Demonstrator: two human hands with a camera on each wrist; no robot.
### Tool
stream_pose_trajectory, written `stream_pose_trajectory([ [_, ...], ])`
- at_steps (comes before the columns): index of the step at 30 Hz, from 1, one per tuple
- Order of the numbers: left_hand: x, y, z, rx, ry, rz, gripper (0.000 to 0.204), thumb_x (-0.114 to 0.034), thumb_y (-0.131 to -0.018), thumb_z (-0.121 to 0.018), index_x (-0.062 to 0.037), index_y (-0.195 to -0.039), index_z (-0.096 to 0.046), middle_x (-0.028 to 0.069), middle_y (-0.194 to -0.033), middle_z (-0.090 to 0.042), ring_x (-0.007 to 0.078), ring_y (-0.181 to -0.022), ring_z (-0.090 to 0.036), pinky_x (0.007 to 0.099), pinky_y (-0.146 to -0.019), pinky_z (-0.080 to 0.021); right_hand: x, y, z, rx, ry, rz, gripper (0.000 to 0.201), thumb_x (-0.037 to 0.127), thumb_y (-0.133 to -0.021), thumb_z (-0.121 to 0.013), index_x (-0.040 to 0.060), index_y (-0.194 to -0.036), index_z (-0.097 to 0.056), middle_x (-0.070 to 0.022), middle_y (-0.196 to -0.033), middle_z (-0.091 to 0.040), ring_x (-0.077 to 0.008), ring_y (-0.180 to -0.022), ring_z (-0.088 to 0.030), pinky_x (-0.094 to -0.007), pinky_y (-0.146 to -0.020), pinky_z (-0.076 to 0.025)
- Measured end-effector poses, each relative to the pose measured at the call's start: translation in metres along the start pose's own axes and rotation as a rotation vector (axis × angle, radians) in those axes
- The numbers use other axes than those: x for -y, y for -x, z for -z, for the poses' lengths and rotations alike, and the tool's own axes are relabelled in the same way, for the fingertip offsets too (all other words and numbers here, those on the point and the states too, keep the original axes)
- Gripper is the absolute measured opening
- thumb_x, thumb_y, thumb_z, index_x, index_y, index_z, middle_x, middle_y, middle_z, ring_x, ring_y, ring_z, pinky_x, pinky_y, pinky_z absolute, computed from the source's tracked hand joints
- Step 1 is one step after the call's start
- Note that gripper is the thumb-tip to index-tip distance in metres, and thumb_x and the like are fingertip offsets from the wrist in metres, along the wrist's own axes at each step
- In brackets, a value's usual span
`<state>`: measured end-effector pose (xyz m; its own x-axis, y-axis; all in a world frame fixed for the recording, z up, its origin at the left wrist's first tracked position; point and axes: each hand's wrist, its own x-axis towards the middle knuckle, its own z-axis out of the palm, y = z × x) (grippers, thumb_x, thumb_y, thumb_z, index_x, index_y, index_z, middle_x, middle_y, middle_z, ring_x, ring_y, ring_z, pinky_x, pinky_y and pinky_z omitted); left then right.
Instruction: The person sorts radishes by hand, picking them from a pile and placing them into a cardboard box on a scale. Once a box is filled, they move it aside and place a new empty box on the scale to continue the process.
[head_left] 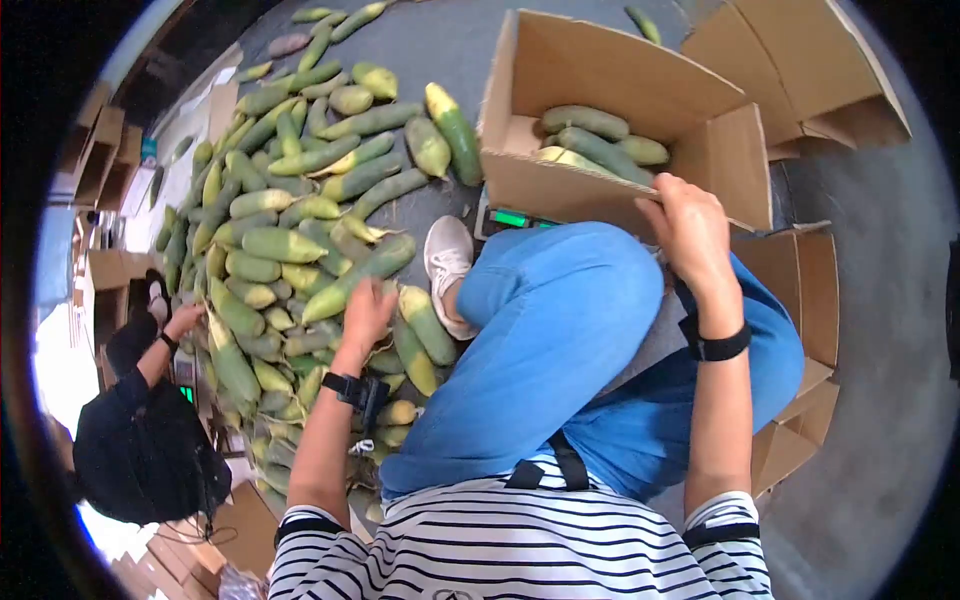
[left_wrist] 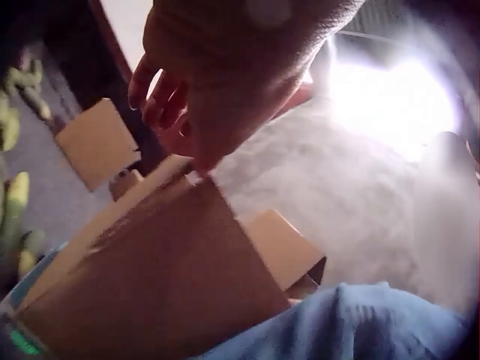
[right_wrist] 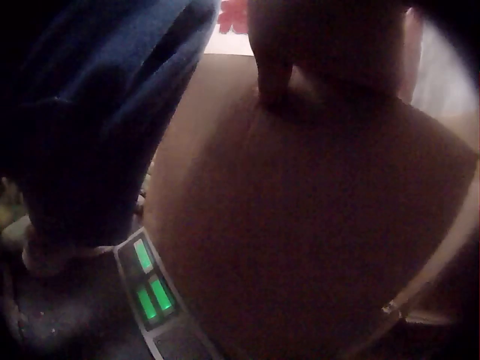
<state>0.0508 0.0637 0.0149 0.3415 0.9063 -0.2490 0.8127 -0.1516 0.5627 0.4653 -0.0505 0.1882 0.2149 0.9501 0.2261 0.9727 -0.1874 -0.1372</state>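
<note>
Head view: we place the left hand (head_left: 366, 320) against the near side of a long radish (head_left: 341, 287) on the pile (head_left: 275, 243); its fingers bend at the skin, but whether they grip we cannot tell. We record the right hand (head_left: 692, 235) pinching the near rim of the box (head_left: 560, 190), thumb outside, fingertips over the edge. A few radishes (head_left: 600, 150) lie inside, by the near wall. The lit scale (head_left: 511, 218) shows under the box's near-left corner. The pile covers the left side of the floor (head_left: 430, 50); a second person (head_left: 140, 450) reaches to its left edge.

Left wrist view: heavy glare. We see a hand over the box's upper corner, fingers slightly apart; contact unclear.

Right wrist view: dim. We see fingers at the box's top edge, their hold lost in shadow; the scale's green display sits beside the wall's lower left.
</note>
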Motion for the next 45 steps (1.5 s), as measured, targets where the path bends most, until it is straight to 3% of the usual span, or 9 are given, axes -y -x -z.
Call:
stream_pose_trajectory([
  [3,0.097,0.048,-0.046,0.320,0.025,0.322,0.047,-0.040,-0.076,-0.068,0.0043,-0.068,-0.054,0.0224,-0.070,-0.061,0.0340,-0.062,-0.060,0.0426,-0.058,-0.048,0.003,0.000,0.003,0.026,-0.026,-0.013,0.019,0.020,-0.079,-0.064,0.0043,-0.080,-0.053,-0.0146,-0.074,-0.060,-0.0336,-0.074,-0.058,-0.0432,-0.066,-0.045],
  [6,0.082,0.075,-0.056,0.608,0.199,0.571,0.050,-0.044,-0.074,-0.071,0.0041,-0.071,-0.055,0.0165,-0.067,-0.060,0.0253,-0.051,-0.058,0.0371,-0.042,-0.044,0.004,-0.002,0.004,0.043,-0.033,-0.020,0.019,0.020,-0.079,-0.064,0.0041,-0.082,-0.054,-0.0141,-0.076,-0.060,-0.0333,-0.075,-0.058,-0.0427,-0.066,-0.044],
  [15,0.102,0.083,-0.118,0.384,0.630,0.847,0.043,-0.031,-0.073,-0.075,0.0049,-0.089,-0.057,0.0132,-0.076,-0.063,0.0203,-0.054,-0.061,0.0298,-0.041,-0.047,0.005,-0.003,0.004,0.054,-0.034,-0.049,0.020,0.020,-0.080,-0.064,0.0031,-0.082,-0.054,-0.0147,-0.077,-0.060,-0.0334,-0.075,-0.058,-0.0424,-0.066,-0.044],
  [20,0.053,0.084,-0.035,0.548,1.019,0.845,0.041,-0.024,-0.076,-0.072,0.0016,-0.104,-0.057,0.0107,-0.088,-0.065,0.0204,-0.071,-0.065,0.0309,-0.056,-0.052,0.002,-0.004,0.003,0.041,0.009,-0.018,0.022,0.021,-0.077,-0.066,0.0043,-0.078,-0.052,-0.0149,-0.075,-0.060,-0.0336,-0.072,-0.059,-0.0437,-0.065,-0.046],
  [22,0.017,0.074,-0.008,0.348,0.682,0.905,0.039,-0.022,-0.077,-0.071,-0.0010,-0.105,-0.056,0.0079,-0.089,-0.064,0.0159,-0.079,-0.063,0.0277,-0.061,-0.051,0.001,-0.002,0.002,-0.011,0.016,0.018,0.023,0.021,-0.074,-0.068,0.0045,-0.078,-0.052,-0.0136,-0.074,-0.060,-0.0311,-0.073,-0.059,-0.0418,-0.066,-0.046],
  [26,0.000,0.046,0.039,0.059,0.689,0.329,0.052,-0.012,-0.079,-0.067,0.0046,-0.120,-0.038,0.0123,-0.112,-0.053,0.0164,-0.098,-0.054,0.0273,-0.081,-0.046,0.000,0.000,0.001,-0.028,0.018,-0.011,0.024,0.022,-0.073,-0.069,0.0051,-0.077,-0.053,-0.0117,-0.074,-0.060,-0.0292,-0.072,-0.060,-0.0406,-0.066,-0.045],
  [32,-0.217,-0.004,0.133,-0.298,0.649,-0.477,0.074,-0.006,-0.072,-0.072,0.0005,-0.131,-0.029,0.0132,-0.124,-0.045,0.0235,-0.112,-0.049,0.0348,-0.094,-0.040,-0.004,0.003,-0.006,-0.045,-0.019,0.007,0.024,0.023,-0.072,-0.069,0.0058,-0.076,-0.053,-0.0113,-0.073,-0.060,-0.0286,-0.072,-0.060,-0.0406,-0.066,-0.045],
  [37,-0.336,-0.062,0.110,-0.436,0.415,-1.075,0.062,-0.015,-0.068,-0.077,-0.0015,-0.119,-0.045,0.0144,-0.111,-0.053,0.0277,-0.101,-0.056,0.0364,-0.086,-0.046,-0.002,0.005,-0.002,-0.040,-0.015,0.016,0.023,0.021,-0.075,-0.067,0.0046,-0.079,-0.051,-0.0113,-0.072,-0.058,-0.0307,-0.072,-0.058,-0.0417,-0.066,-0.044],
  [45,-0.285,-0.094,0.074,-0.274,0.266,-0.782,0.037,-0.015,-0.082,-0.066,-0.0027,-0.113,-0.051,0.0117,-0.102,-0.061,0.0214,-0.094,-0.060,0.0337,-0.082,-0.047,-0.003,0.004,-0.006,-0.036,0.035,0.017,0.025,0.023,-0.071,-0.071,0.0062,-0.075,-0.053,-0.0106,-0.071,-0.060,-0.0282,-0.071,-0.060,-0.0402,-0.065,-0.045],
])
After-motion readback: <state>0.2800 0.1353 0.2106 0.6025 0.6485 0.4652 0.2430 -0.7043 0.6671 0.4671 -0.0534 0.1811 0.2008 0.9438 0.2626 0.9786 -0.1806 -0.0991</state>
